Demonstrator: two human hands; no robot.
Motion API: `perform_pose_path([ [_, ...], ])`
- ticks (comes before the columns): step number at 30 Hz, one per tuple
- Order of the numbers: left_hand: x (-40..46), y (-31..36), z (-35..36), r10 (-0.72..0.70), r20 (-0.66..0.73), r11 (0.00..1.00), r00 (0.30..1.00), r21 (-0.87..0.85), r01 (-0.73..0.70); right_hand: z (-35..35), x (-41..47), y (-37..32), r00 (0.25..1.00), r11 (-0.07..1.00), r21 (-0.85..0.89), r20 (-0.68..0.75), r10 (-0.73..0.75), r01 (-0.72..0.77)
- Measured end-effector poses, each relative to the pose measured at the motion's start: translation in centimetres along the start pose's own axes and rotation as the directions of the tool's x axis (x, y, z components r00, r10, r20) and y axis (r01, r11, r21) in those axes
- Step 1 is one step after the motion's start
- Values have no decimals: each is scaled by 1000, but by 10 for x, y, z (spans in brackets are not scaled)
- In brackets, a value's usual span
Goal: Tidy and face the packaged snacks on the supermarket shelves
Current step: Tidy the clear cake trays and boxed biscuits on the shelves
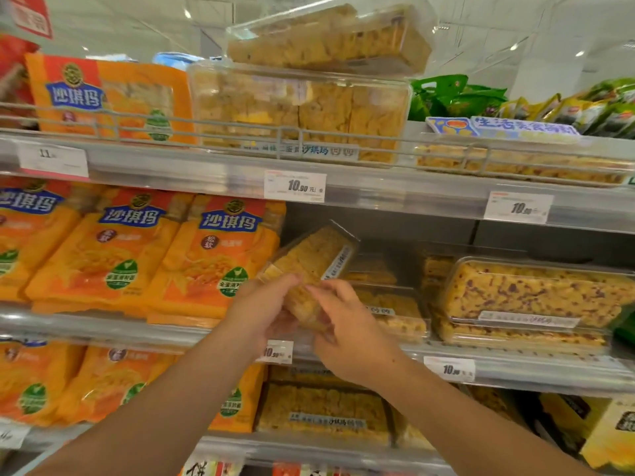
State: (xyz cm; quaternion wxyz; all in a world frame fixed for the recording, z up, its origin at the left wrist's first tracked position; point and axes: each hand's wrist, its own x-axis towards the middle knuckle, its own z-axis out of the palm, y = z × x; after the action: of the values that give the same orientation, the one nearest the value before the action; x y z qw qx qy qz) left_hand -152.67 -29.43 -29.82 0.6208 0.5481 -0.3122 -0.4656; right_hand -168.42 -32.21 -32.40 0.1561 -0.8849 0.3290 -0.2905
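While the left hand grips the near end of a tilted clear snack box, the right hand pinches it at four o'clock. Orange snack bags stand at nine o'clock on the middle shelf; stacked boxes lie at three o'clock.

White paper price tags are seen clipped along the grey metal shelf edges: one marked 10.90 under the top shelf, one marked 11 at far left, another to the right. A grey wire rail is run along the top shelf front. A white ceiling with small round lights is visible above. A red hanging sign is seen top left.
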Motion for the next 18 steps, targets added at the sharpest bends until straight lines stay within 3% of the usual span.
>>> perform_pose_path([
  [3, 10, 15, -8, 152, -10, 975, 988, 167, -148, -17, 4, 12, 1000, 999, 40, -2, -14, 14],
  [6, 16, 32, -21, 216, 52, 924, 975, 311, -222, -47, 16, 35, 993, 995, 46, -74, 93, -89],
  [9, 21, 44, -31, 285, 126, 841, 950, 443, -311, -80, 35, 58, 975, 971, -175, -180, 129, -161],
  [14, 34, 47, -42, 218, 272, 825, 937, 461, -326, -118, 61, 74, 963, 806, -535, -61, 262, -253],
  [18, 49, 49, -50, 218, 319, 832, 922, 433, -346, -130, 66, 71, 947, 791, -541, -38, 318, -287],
])
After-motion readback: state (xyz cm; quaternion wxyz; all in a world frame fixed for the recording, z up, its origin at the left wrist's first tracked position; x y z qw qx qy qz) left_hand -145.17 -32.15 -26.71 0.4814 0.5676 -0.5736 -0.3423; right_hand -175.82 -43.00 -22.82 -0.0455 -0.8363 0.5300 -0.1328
